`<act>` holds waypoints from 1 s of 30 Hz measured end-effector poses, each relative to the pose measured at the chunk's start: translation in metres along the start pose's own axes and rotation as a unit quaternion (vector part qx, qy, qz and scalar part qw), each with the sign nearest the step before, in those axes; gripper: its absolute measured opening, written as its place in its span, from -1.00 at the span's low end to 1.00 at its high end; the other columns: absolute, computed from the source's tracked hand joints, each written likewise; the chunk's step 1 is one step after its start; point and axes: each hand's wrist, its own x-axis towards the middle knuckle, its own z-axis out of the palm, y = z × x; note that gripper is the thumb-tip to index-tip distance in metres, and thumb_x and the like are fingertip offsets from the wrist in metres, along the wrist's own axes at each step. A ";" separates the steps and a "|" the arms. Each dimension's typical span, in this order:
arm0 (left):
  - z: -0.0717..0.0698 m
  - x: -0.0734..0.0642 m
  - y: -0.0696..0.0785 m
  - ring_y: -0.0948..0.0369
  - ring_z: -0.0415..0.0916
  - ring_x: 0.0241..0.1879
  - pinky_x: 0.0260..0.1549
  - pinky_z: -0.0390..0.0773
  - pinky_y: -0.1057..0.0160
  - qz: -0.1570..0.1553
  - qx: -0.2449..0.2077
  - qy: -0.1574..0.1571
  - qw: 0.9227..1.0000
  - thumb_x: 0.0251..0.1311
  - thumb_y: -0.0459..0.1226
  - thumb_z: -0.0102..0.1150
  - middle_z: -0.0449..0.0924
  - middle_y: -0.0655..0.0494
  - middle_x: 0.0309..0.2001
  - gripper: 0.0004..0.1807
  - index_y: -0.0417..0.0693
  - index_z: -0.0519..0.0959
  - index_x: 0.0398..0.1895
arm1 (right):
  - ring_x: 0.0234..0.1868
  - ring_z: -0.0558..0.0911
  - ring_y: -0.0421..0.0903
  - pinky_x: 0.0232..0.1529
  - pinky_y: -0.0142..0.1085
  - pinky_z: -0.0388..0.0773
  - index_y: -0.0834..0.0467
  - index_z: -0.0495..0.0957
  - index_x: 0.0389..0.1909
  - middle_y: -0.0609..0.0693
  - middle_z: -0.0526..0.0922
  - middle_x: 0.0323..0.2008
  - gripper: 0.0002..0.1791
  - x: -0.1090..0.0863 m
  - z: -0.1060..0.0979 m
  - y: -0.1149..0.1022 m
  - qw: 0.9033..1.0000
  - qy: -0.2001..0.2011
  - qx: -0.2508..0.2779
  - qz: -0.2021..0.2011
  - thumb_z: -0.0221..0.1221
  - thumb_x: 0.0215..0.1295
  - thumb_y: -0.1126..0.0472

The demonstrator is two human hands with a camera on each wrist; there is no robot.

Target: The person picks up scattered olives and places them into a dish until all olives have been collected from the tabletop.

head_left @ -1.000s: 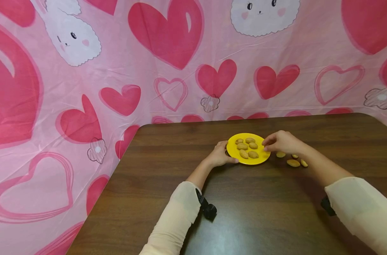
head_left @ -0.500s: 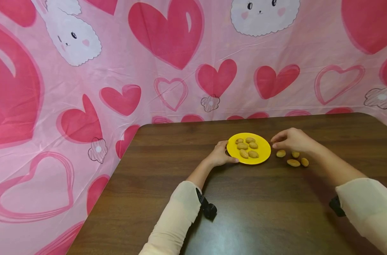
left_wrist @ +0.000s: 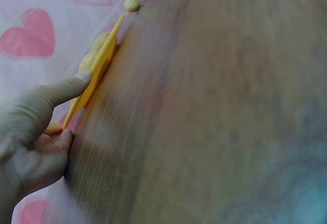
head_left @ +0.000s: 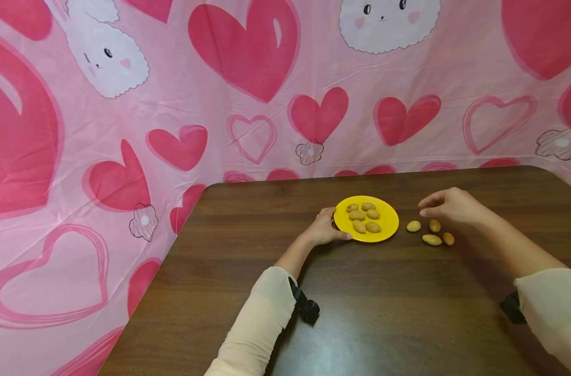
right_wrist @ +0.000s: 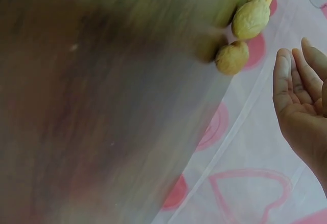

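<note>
My left hand [head_left: 320, 230] grips the left rim of a yellow plate [head_left: 389, 222]. In the left wrist view its thumb lies on the upper rim of the plate, with the other fingers below. Several small oval, yellow-brown, wrinkled pieces [head_left: 357, 215] lie on the plate; whether they are nuts or dried fruit I cannot tell. More oval pieces [head_left: 432, 239] lie loose on the table, right of the plate. Just above and behind these is my right hand [head_left: 450, 205], fingers loosely bent and holding nothing. The right wrist view shows the same hand [right_wrist: 301, 98] apart from the pieces.
A brown wood-grain table [head_left: 351, 292] carries everything. Behind it and to the left hangs a pink cloth [head_left: 252, 156] with hearts and white animal heads. Black wrist cameras sit at both sleeves, the left camera [head_left: 306, 308] close above the table.
My right hand has moved from the plate's right rim to the right, exposing more of the loose pieces. The left hand and the plate have stayed in place.
</note>
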 end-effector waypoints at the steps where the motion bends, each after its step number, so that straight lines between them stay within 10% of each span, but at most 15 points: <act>1: 0.000 0.000 0.000 0.13 0.04 0.30 0.25 0.09 0.22 0.000 0.000 0.000 1.000 -0.06 -0.13 0.41 0.07 -0.04 0.35 -0.02 -0.18 0.07 0.39 | 0.03 0.42 0.26 0.00 0.18 0.28 0.27 0.54 0.01 0.28 0.55 -0.02 -0.34 -0.001 -0.001 0.002 1.000 0.000 -0.001 0.002 0.16 0.14 -0.22; 30: 0.000 -0.001 0.000 0.12 0.05 0.29 0.24 0.10 0.21 0.003 -0.008 -0.002 1.000 -0.06 -0.14 0.41 0.07 -0.05 0.34 -0.03 -0.18 0.08 0.38 | -0.01 0.41 0.39 -0.07 0.16 0.34 0.37 0.57 -0.10 0.29 0.61 -0.18 -0.49 -0.006 -0.006 0.039 1.000 -0.018 -0.021 0.009 0.22 0.18 -0.01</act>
